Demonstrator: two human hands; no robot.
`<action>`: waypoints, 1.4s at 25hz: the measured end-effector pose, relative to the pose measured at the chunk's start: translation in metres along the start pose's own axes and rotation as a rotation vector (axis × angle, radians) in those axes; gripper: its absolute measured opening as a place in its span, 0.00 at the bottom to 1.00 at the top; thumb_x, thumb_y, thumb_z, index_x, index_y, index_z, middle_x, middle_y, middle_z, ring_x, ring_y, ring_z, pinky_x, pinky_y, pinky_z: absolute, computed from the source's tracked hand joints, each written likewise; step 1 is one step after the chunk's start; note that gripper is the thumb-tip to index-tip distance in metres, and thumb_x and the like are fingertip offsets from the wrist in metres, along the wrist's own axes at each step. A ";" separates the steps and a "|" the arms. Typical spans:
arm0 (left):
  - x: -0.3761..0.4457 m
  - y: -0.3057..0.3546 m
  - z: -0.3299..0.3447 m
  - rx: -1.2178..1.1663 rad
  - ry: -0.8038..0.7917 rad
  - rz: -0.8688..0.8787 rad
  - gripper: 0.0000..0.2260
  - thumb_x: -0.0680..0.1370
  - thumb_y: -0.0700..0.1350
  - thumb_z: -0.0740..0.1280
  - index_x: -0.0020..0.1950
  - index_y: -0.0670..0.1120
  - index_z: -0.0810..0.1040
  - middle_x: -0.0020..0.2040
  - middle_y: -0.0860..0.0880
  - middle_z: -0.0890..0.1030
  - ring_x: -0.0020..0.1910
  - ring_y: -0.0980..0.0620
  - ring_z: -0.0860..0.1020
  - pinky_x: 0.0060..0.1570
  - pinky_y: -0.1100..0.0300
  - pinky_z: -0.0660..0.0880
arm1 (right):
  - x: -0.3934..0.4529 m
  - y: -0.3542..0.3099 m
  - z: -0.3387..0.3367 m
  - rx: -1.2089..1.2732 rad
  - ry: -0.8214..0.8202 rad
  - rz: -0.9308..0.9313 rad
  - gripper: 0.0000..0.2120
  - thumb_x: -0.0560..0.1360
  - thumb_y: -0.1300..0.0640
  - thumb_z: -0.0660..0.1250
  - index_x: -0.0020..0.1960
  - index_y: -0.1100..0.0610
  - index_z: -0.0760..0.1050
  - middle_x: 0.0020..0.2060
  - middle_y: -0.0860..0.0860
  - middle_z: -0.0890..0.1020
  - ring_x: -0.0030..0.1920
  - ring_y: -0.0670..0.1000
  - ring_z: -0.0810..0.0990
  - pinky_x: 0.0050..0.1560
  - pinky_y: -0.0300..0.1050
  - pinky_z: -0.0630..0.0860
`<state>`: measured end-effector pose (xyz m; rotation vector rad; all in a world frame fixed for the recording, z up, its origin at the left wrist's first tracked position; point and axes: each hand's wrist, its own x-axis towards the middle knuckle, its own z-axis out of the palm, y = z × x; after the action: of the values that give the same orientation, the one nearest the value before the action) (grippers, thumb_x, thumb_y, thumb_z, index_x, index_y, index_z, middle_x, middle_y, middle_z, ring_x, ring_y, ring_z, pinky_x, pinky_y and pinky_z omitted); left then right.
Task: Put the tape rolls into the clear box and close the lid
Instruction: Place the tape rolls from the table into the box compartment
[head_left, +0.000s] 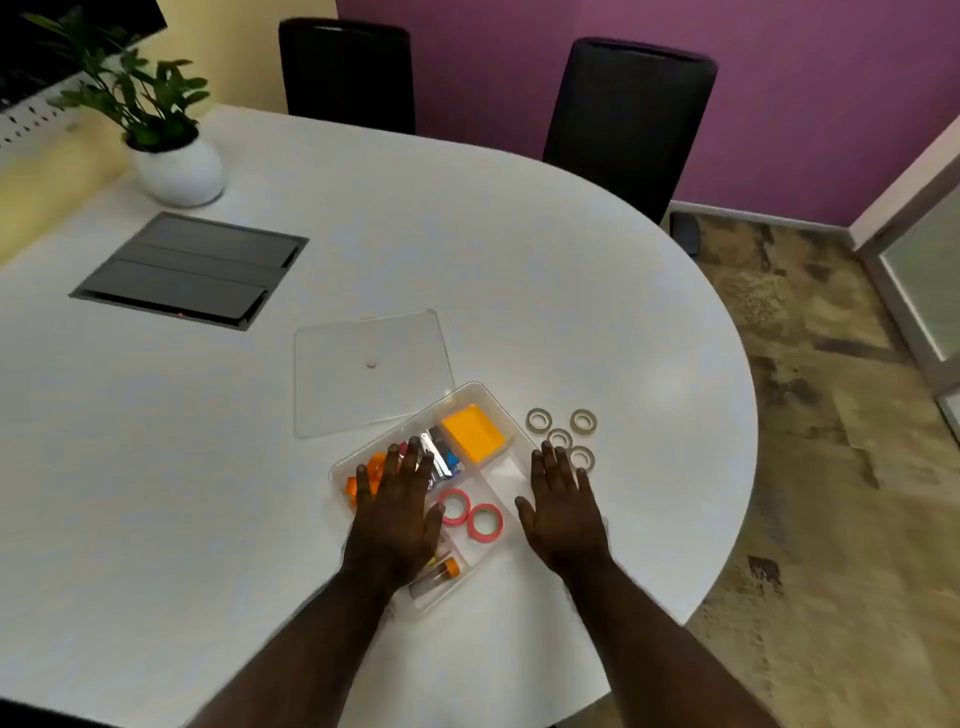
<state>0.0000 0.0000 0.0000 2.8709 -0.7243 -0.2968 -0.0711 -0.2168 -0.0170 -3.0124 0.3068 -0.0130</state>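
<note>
Left hand (397, 512) hid part of the box (470, 397); both grips were flat, released. Four rolls (561, 438) lay just past the right hand (563, 512).

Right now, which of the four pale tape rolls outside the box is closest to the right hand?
The nearest pale roll, lowest of the four, sits just beside the right hand's fingertips; the others lie farther up the table.

The left hand (396, 512) covers much of the clear box (470, 391), hiding the compartments beneath it. The right hand (563, 512) hides the box's right edge and partly overlaps one beige tape roll (582, 457).
</note>
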 end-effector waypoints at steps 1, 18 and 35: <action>0.000 0.005 0.002 0.030 -0.019 -0.010 0.31 0.77 0.57 0.50 0.78 0.48 0.49 0.80 0.45 0.48 0.78 0.42 0.46 0.74 0.37 0.44 | 0.001 0.002 0.003 0.009 -0.026 0.011 0.30 0.76 0.48 0.64 0.72 0.63 0.64 0.72 0.61 0.67 0.72 0.61 0.66 0.67 0.62 0.69; 0.058 0.095 0.063 0.024 -0.294 -0.150 0.33 0.79 0.59 0.51 0.78 0.47 0.41 0.79 0.44 0.39 0.78 0.43 0.39 0.75 0.40 0.40 | 0.068 0.126 0.045 0.046 -0.379 0.136 0.26 0.75 0.53 0.63 0.72 0.49 0.62 0.75 0.50 0.61 0.71 0.54 0.65 0.62 0.51 0.69; 0.041 0.087 0.084 -0.063 -0.315 -0.209 0.34 0.78 0.61 0.56 0.78 0.53 0.43 0.79 0.49 0.36 0.77 0.45 0.36 0.74 0.40 0.36 | 0.088 0.124 0.067 0.128 -0.224 0.211 0.20 0.73 0.55 0.62 0.64 0.54 0.67 0.55 0.54 0.75 0.52 0.58 0.76 0.46 0.51 0.76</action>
<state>-0.0232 -0.1048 -0.0689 2.8733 -0.4480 -0.7979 -0.0086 -0.3472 -0.0979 -2.8047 0.5740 0.3077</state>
